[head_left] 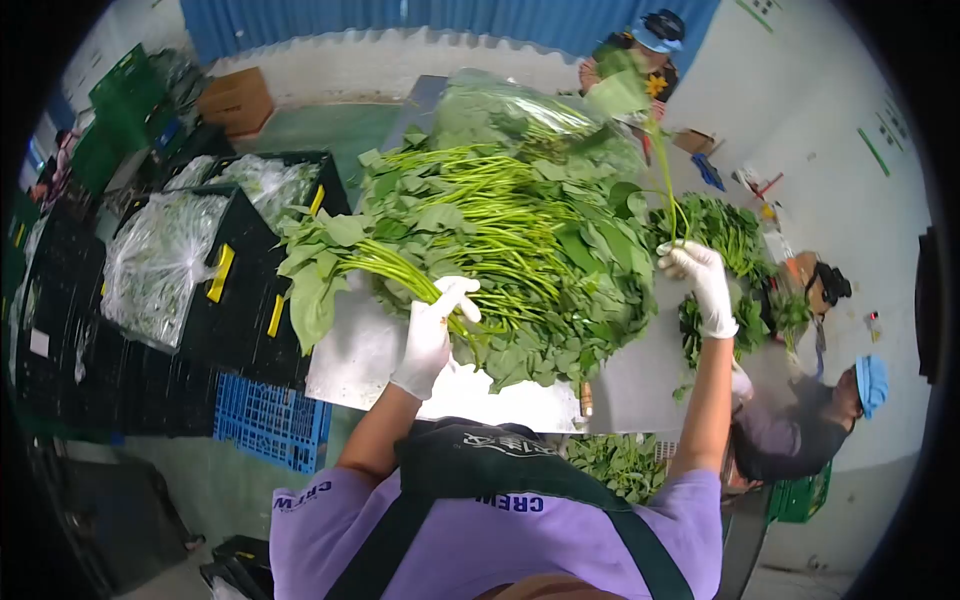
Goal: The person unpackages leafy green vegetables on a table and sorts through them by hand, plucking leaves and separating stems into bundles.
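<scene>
My left hand [436, 332], in a white glove, is closed around a bunch of leafy green stems [385, 262], whose leaves point to the left. In its white glove, my right hand [690, 262] pinches the lower end of a long leafy stem [661, 160] that stands up, its top leaf blurred. Between and beyond both hands lies a large pile of leafy greens [510, 225] on the metal table [350, 365]. A clear plastic bag [510, 105] covers greens at the back. A wooden handle [586, 399] shows at the table's front edge.
Black crates [235, 290] with bagged greens [165, 265] stand at the left, near a blue crate [272, 422]. More greens [725, 230] lie at the right. One co-worker [655, 50] is at the back, another [800, 430] at the right. A cardboard box [236, 101] sits behind.
</scene>
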`<state>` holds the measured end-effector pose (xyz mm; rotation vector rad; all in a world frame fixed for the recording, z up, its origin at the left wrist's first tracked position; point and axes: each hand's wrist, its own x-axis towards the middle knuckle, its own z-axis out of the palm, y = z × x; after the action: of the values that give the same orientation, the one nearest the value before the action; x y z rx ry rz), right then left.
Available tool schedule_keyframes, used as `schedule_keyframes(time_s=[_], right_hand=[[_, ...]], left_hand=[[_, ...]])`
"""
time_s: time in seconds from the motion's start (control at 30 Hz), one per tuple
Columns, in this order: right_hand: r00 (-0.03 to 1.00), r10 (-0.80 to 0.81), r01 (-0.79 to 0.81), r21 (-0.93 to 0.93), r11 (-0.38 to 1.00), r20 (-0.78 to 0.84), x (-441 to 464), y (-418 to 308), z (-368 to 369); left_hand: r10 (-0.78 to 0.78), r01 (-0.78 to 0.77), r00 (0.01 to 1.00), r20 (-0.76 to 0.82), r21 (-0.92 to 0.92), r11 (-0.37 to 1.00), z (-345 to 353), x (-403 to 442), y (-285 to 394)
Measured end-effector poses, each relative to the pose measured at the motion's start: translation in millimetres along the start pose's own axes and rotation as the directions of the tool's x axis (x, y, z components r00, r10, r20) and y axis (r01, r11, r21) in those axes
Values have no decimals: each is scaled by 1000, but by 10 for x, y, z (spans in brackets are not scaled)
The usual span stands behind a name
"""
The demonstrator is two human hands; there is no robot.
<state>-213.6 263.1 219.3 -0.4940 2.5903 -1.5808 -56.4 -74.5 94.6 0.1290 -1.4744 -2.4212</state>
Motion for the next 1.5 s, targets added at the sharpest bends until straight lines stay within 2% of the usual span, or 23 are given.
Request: schedule_keyframes(time_s=[0.03, 0.13, 0.17, 0.23, 0.37, 0.5, 0.57, 0.63, 0.67, 0.77, 0.8, 0.83, 0.9, 0.97, 1.03, 1.07, 1.1, 1.17, 1.23, 1.33, 1.43, 1.47, 1.5], right_hand=[[998, 69, -66, 140, 988, -14, -239, -126, 127], [992, 122, -108, 371, 922, -16, -592, 104, 438], [992, 124, -103, 375, 921, -31, -705, 78, 570], [984, 160, -92, 528, 844, -84, -852, 209, 848], [962, 214, -75, 586, 807, -171, -1068, 289, 1213], [932, 273, -138, 462, 876, -239, -1226, 436, 1438], [937, 100, -66, 112, 992, -335, -1285, 583, 1468], [885, -136, 52, -196, 979, -445, -1334, 590, 1508], [877, -136, 85, -130, 988, -462, -1360, 662, 1523], [878, 37, -29, 23, 999, -478, -1462, 694, 1488], [865, 195, -33, 337, 941, -462, -1511, 503, 1414], [834, 30, 178, 319, 931, -550, -1511, 500, 1348], [723, 93, 157, 294, 943, -685, -1667, 621, 1102], [578, 337, 518, 653, 553, -743, -1905, 1148, 763], [654, 456, 622, 772, 131, -604, -2051, 1447, 396], [693, 405, 602, 788, 130, -596, -2051, 1493, 360], [633, 475, 539, 788, 297, -611, -1943, 1302, 418], [819, 377, 193, 827, 529, -432, -1738, 972, 567], [931, 231, 45, 718, 695, -282, -1523, 532, 773], [944, 261, -34, 728, 685, -201, -1355, 222, 957], [900, 203, 124, 673, 729, -386, -1364, 351, 993], [889, 235, 134, 712, 689, -394, -1436, 559, 945], [886, 237, 206, 797, 568, -399, -1500, 780, 900]], left_hand=[[-102, 103, 995, 24, -64, 993, 163, 28, 42], [-109, 118, 986, 125, -66, 991, 546, 127, -40], [-95, 128, 970, 224, -136, 982, 581, 187, -158], [-250, 270, 948, 198, -81, 959, 848, 182, -63], [-219, 247, 922, 320, -48, 968, 1071, 201, -259], [-254, 283, 913, 318, -48, 958, 1239, 205, -382], [-221, 231, 932, 286, -2, 973, 1316, 160, -384], [-186, 189, 942, 278, 20, 982, 1379, 97, -417], [-173, 179, 954, 245, 0, 984, 1410, 78, -475], [-153, 147, 970, 191, 40, 988, 1473, 47, -487], [-139, 134, 977, 160, 42, 990, 1491, 38, -465], [-109, 117, 983, 149, -43, 992, 1532, 16, -455], [-82, 87, 992, 94, -54, 995, 1483, 59, -540], [-61, 65, 995, 82, -49, 997, 1378, 208, -486], [-135, 139, 966, 220, -3, 990, 1318, 279, -441], [-172, 183, 937, 304, -9, 983, 1332, 264, -435], [-199, 223, 898, 392, -17, 975, 1371, 227, -438], [-330, 316, 832, 446, 108, 943, 1479, 121, -492], [-420, 379, 779, 466, 185, 907, 1594, -5, -541], [-400, 359, 752, 524, 184, 915, 1637, -75, -584], [-390, 347, 791, 472, 179, 921, 1586, -30, -618], [-390, 345, 803, 450, 181, 921, 1534, -5, -620], [-384, 386, 828, 408, 82, 919, 1479, 6, -585]])
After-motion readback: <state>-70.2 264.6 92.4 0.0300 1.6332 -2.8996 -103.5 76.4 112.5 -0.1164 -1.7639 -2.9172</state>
